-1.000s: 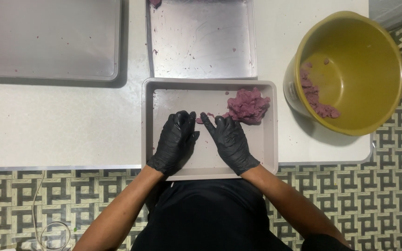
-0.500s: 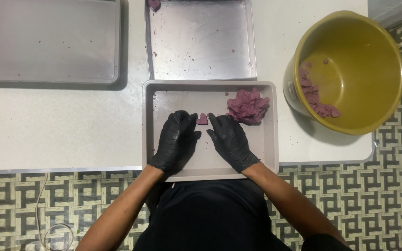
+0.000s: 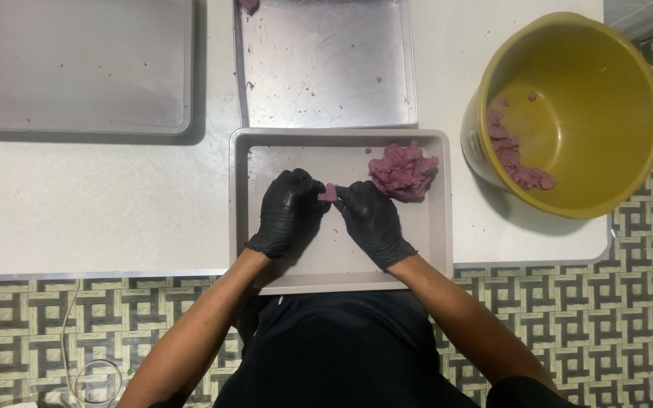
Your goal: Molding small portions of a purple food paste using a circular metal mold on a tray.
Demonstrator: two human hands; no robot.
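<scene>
A single head-worn camera is looking almost straight down from above the person, facing the white table (image 3: 100,204) and the patterned floor (image 3: 629,302) at its near edge. It is sitting fairly close, taking in the person's torso at the near edge, three metal trays (image 3: 243,227) in the middle and far side, and a yellow bucket (image 3: 606,174) at the far right. No second view is sharing the scene.

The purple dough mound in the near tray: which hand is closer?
Right. The right hand lies just beside the dough mound; the left hand is farther, across the small piece.
</scene>
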